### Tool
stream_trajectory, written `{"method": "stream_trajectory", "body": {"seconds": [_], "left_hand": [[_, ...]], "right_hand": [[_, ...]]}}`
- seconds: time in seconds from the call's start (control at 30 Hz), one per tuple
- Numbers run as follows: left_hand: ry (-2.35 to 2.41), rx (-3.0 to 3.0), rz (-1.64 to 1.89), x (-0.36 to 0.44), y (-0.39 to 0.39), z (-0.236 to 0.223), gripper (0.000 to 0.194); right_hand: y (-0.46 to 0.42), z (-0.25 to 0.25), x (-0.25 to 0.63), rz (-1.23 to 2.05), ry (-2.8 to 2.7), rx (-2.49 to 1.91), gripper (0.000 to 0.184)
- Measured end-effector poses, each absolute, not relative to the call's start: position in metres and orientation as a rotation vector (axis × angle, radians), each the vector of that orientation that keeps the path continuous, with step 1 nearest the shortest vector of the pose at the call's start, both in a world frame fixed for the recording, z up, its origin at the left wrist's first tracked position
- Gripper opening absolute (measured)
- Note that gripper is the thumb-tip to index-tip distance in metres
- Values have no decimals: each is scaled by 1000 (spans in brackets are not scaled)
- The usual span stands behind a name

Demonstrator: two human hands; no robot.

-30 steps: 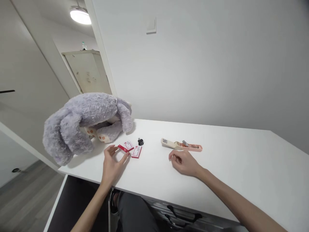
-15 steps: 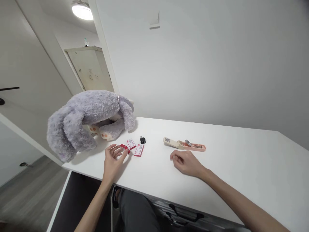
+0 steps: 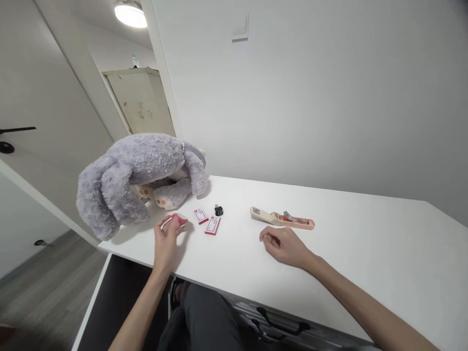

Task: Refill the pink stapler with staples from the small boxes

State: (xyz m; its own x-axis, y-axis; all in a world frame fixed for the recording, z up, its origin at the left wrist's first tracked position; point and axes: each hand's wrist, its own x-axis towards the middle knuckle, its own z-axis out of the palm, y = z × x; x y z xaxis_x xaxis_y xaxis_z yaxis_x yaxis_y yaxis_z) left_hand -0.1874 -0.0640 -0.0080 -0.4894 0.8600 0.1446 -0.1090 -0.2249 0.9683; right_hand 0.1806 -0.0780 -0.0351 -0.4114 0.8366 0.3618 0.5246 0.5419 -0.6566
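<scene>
My left hand (image 3: 168,240) is closed on a small red and white box (image 3: 179,219), blurred by motion and held just over the white table. To its right lie two similar flat boxes, one box (image 3: 201,215) farther back and another box (image 3: 212,225) nearer, both with white labels and red edges. A small black item (image 3: 218,210) with a metal end sits behind them. My right hand (image 3: 281,243) rests on the table with its fingers curled in. Just beyond it is a hinged case (image 3: 300,223), lying open, with a cream lid, a pink base and a silver metal tool inside.
A large lilac plush toy (image 3: 146,161) is slumped on the left part of the white table (image 3: 351,253). Behind the table rises a white wall (image 3: 314,97). Dark drawers with handles (image 3: 281,326) are below the front edge, beside my legs (image 3: 208,317).
My left hand has drawn the small red box left, away from the other two, and turned it. My right hand stays put; the whole view has shifted slightly.
</scene>
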Motion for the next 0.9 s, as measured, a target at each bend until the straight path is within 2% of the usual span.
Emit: {"method": "stream_trajectory", "body": {"seconds": [0.13,0.33,0.43,0.53,0.63,0.73,0.9], "left_hand": [[1630,1262,1671,-181,-66,-18,69],[1896,1834,1535,-185,-52,-17,63],[1898,2086,1368,-183,-39,-15,66],[1878,2206,1206,-180,-25,-15,69],[1875,2269,1144,-180,-17,-17,62],[1833,2260,1136,-181,-15,-17,57],[1770,2231,1264,-177,-26,-8,61]], "right_hand": [[-77,-36,181,584,-2104,-1088,17],[-77,-34,181,593,-2105,-1095,17],[-77,-34,181,608,-2097,-1093,17],[-77,-34,181,605,-2094,-1100,17],[-77,-34,181,597,-2099,-1110,18],[-77,-33,181,595,-2108,-1104,17],[-77,-34,181,580,-2108,-1102,17]]}}
